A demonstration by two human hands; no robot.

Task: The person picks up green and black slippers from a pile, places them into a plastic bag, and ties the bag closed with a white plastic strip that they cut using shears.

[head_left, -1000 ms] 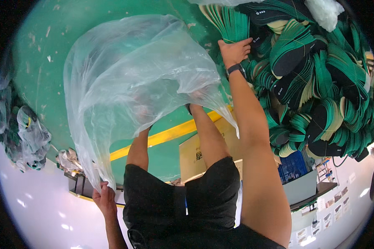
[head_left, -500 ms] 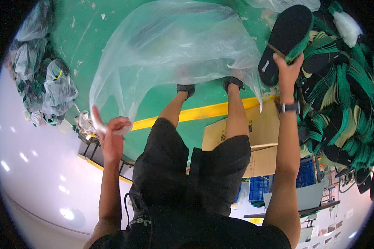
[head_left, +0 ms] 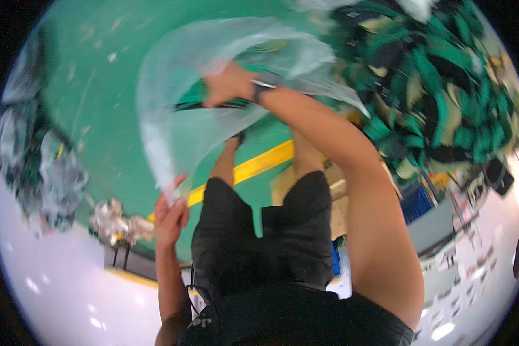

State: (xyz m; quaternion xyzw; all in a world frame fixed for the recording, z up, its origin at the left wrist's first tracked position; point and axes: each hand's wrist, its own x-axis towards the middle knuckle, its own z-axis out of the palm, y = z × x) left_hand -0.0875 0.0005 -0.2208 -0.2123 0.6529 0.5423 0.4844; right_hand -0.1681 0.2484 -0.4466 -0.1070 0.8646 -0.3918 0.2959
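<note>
Pale lettering [head_left: 199, 323] on black shirt [head_left: 282, 314]; green floor [head_left: 106, 144]; left hand [head_left: 172, 218] pinches clear plastic bag [head_left: 155, 109], right hand [head_left: 229, 85] grips green insoles [head_left: 194, 96].

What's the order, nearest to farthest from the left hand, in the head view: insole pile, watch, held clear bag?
1. Held clear bag: at the left hand.
2. Watch: up and to the right.
3. Insole pile: far right side.
</note>
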